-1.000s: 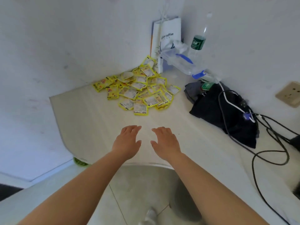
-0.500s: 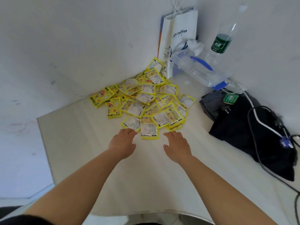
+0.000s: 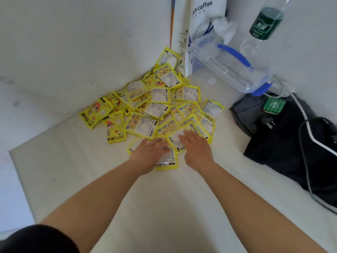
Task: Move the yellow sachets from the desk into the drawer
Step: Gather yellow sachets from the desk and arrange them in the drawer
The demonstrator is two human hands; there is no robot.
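Observation:
Several yellow sachets [image 3: 156, 105] lie in a loose heap in the far corner of the pale desk [image 3: 164, 198], against the white wall. My left hand [image 3: 151, 154] lies flat, palm down, on the nearest sachets at the heap's front edge, fingers spread. My right hand [image 3: 196, 146] rests beside it, also flat on the front sachets. Neither hand has closed around a sachet. The drawer is not in view.
A white paper coffee bag [image 3: 198, 31] leans in the corner behind the heap. A clear plastic box with blue handle [image 3: 228, 68] and a green-labelled bottle [image 3: 262, 24] stand to the right. Black cloth [image 3: 284, 141] with cables [image 3: 310, 125] covers the desk's right side.
Both hands have moved forward over the desk from its near edge and now lie on the front of the sachet heap. The view has come closer to the corner.

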